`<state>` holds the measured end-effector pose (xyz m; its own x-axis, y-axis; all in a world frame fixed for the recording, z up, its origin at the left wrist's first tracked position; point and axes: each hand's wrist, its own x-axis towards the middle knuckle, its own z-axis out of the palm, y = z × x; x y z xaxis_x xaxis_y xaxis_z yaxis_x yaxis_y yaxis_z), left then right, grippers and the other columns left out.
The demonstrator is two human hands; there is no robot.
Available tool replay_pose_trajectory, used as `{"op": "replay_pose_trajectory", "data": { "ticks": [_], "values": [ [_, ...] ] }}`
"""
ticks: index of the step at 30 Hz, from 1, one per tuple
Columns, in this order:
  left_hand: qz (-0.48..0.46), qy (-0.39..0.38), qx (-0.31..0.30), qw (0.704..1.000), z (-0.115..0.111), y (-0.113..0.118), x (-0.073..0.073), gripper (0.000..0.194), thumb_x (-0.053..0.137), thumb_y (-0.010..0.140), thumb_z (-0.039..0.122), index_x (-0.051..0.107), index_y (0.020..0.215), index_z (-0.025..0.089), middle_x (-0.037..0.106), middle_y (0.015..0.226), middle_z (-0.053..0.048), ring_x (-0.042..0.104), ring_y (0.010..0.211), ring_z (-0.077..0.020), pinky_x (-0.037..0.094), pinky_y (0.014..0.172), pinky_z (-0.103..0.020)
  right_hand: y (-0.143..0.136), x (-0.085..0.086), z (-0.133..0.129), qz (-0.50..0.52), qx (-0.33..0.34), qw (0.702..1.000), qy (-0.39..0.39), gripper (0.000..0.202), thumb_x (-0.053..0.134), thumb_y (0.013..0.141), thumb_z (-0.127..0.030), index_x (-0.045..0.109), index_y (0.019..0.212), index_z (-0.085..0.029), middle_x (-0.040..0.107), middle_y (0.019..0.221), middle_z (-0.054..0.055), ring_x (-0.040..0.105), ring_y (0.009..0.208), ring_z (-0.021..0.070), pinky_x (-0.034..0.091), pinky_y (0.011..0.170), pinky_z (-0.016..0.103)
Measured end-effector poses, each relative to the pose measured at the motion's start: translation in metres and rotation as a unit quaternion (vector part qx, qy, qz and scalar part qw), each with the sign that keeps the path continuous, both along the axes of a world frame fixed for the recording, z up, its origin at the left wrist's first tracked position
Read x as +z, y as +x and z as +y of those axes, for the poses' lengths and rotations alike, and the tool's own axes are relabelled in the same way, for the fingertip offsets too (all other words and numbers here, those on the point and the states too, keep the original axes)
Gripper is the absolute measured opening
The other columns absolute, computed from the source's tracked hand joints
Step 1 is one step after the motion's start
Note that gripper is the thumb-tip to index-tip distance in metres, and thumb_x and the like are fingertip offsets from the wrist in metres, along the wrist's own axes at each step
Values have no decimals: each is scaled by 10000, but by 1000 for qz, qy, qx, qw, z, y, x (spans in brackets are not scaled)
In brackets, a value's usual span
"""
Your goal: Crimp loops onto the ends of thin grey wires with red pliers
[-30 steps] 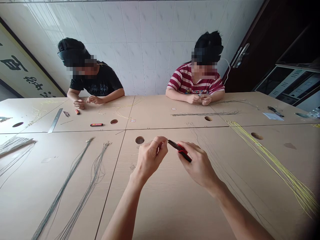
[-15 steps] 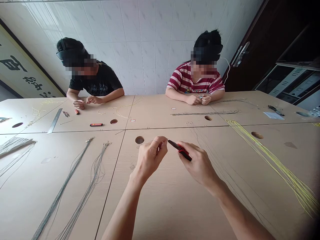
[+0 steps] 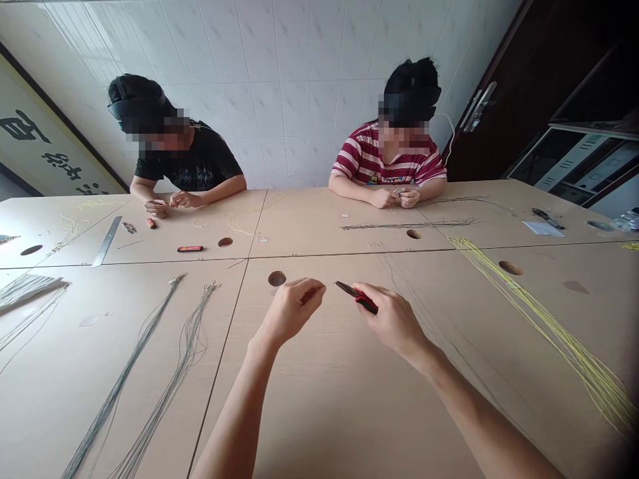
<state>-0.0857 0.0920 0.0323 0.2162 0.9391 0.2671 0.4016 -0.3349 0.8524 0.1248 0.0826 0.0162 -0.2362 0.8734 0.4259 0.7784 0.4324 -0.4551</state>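
Wrapped around a pair of black pliers with red on the handles (image 3: 366,303) is my right hand (image 3: 397,316). The dark jaws point left toward my other hand, and a tiny piece shows at their tip, too small to name. My left hand (image 3: 292,309) is closed, its thumb and fingertips pinched together a short gap left of the jaws. What it pinches, if anything, is too small to make out. Both hands are above the wooden table (image 3: 309,412). Thin grey strands (image 3: 424,299) lie beside and beyond my right hand.
Two bundles of grey cords (image 3: 134,366) (image 3: 184,359) lie at left, and a yellow cord bundle (image 3: 539,319) at right. A round table hole (image 3: 277,279) is beyond my left hand. Two people (image 3: 184,159) (image 3: 389,156) work across the table, near a metal ruler (image 3: 107,241) and a red-and-black cylinder (image 3: 190,249).
My left hand has drawn back left from the plier tip, opening a gap between them. The pliers stay in my right hand, nearly in place. The view has shifted slightly.
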Motion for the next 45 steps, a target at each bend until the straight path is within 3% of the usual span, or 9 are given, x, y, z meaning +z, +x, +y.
{"op": "replay_pose_trajectory", "data": {
  "ticks": [4,6,10,15,19,24,33,38,45],
  "values": [
    [-165,-154,-46,973,7,-12,-15,141,662,840,284,685,752,176,624,689,-13,553,658,-132,433,649,-246,4,-5,3,-25,0,999,-35,241,522,816,-95,640,959,-248,737,848,-3,655,704,169,430,571,263],
    [-274,-198,-50,940,10,-12,-23,146,654,851,280,665,761,165,690,835,-51,630,828,-168,479,784,-274,5,-8,4,-36,-1,998,-53,225,524,815,-93,637,934,-248,731,825,-7,645,694,168,401,559,258],
    [-547,-291,-20,785,16,-2,-36,158,619,860,235,598,724,159,697,1074,-90,629,1082,-218,470,982,-355,0,-14,4,-57,2,995,-86,193,518,826,-101,625,888,-249,718,788,-15,626,667,163,357,551,252],
    [-645,-321,7,693,21,14,-41,224,485,918,164,552,704,164,644,787,-23,662,800,-123,517,944,-337,-5,-19,2,-78,10,990,-119,212,515,833,-108,631,933,-255,728,846,-9,628,705,164,345,575,253],
    [-681,-335,13,651,27,21,-42,268,420,939,127,521,693,153,415,555,49,490,501,-61,548,697,-248,-5,-22,3,-94,18,985,-141,230,521,836,-114,639,968,-260,732,866,-3,630,725,166,336,584,255],
    [-677,-365,22,639,37,24,-49,275,408,933,86,503,681,140,247,507,86,288,381,-34,317,381,-154,-6,-30,7,-116,35,979,-164,217,524,847,-126,647,972,-253,732,882,9,631,743,166,322,585,256],
    [-608,-418,58,672,40,24,-65,277,506,944,111,493,667,128,224,497,117,192,347,-15,158,310,-149,-5,-40,5,-140,83,968,-193,176,500,866,-131,633,901,-240,707,857,7,613,763,160,341,609,247],
    [-578,-420,83,695,40,25,-75,201,564,952,227,554,787,113,413,565,95,277,372,-7,225,320,-129,-4,-44,3,-139,87,965,-207,173,501,861,-135,629,905,-242,699,845,1,606,748,155,335,592,242],
    [-547,-418,121,715,42,29,-85,192,581,941,277,607,1045,118,631,894,-27,597,659,-98,522,552,-225,-1,-50,2,-137,82,962,-220,163,517,863,-147,627,932,-245,703,857,-7,599,716,144,309,570,238]
  ]
}}
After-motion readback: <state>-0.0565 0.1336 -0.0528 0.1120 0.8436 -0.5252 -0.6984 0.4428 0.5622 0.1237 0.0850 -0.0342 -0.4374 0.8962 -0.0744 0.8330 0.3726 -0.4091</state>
